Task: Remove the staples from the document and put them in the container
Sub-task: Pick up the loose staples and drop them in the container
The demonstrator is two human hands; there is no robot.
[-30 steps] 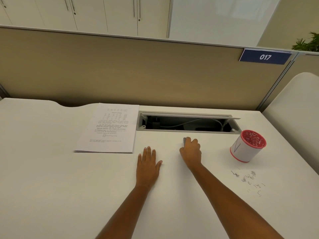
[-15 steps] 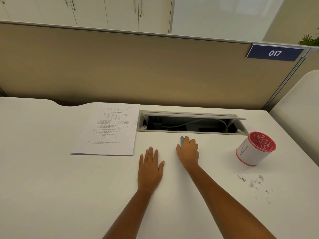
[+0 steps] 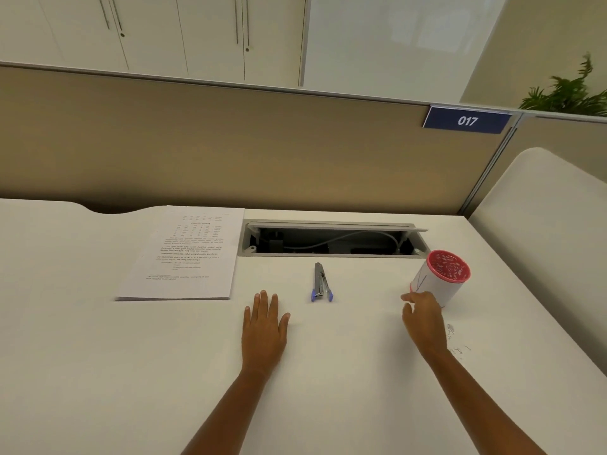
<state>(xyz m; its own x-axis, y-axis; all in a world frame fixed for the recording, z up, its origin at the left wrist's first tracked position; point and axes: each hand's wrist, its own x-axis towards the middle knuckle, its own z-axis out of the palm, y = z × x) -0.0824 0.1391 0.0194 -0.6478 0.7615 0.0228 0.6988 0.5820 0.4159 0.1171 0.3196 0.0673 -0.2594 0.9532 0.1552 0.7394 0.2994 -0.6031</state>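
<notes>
The printed document (image 3: 184,254) lies flat on the white desk (image 3: 98,372), left of centre. A grey staple remover with blue tips (image 3: 321,283) lies alone on the desk in front of the cable hatch. At the right stands the white container with a red patterned rim (image 3: 441,280). Several loose staples (image 3: 455,339) are scattered on the desk just below it, partly hidden by my right arm. My left hand (image 3: 264,326) rests flat on the desk with straight fingers. My right hand (image 3: 423,320) hovers beside the container's base, fingers loosely spread, holding nothing.
An open cable hatch (image 3: 331,239) with wires is set into the desk behind the remover. A beige partition (image 3: 230,142) with a "017" sign (image 3: 467,120) closes the far side. A second white desk surface (image 3: 545,218) stands at the right.
My right hand let go of the staple remover and moved right toward the container and the loose staples. The remover now lies uncovered. My left hand stays flat.
</notes>
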